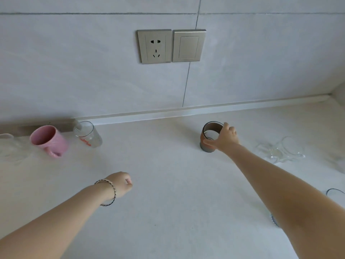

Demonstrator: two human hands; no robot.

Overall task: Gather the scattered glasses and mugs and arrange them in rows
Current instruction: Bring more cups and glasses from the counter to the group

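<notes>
Head | R grip (226,139) wraps brown glass (209,131), upright, mouth up | L grip (121,184) fisted, empty

Dark-rimmed glass (335,192) mostly behind right forearm (280,184), clipped by frame edge. Left-edge glass (6,143) cropped. I can't resolve the clear glassware (278,151).

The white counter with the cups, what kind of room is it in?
Probably a home kitchen: a pale countertop runs along a tiled wall with a wall socket, and a pink mug and clear glass sit on it.
</notes>
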